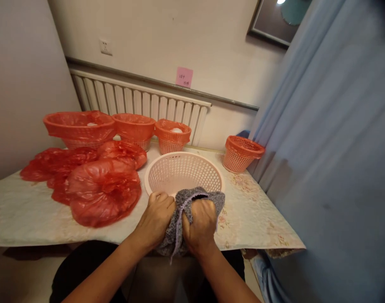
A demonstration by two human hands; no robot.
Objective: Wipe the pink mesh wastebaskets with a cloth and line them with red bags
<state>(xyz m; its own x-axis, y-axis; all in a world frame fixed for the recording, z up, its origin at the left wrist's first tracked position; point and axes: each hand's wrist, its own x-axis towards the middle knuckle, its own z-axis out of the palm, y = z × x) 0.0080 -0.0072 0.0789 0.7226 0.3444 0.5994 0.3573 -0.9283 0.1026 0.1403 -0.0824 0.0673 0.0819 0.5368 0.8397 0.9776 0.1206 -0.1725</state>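
A grey cloth with a pale purple edge is bunched up at the table's front edge. My left hand is closed on its left side, knuckles up. On its right part, my right hand is closed with the thumb pointing toward the left hand. The cloth partly covers the near rim of a wide pale pink basket just beyond my hands. Inside that basket I see only its perforated wall; the near part is hidden behind the cloth and hands.
Red plastic bags lie piled at the left. Behind them stand bag-lined baskets; another bag-lined basket is at the right. A blue curtain hangs right, and a radiator runs behind the table.
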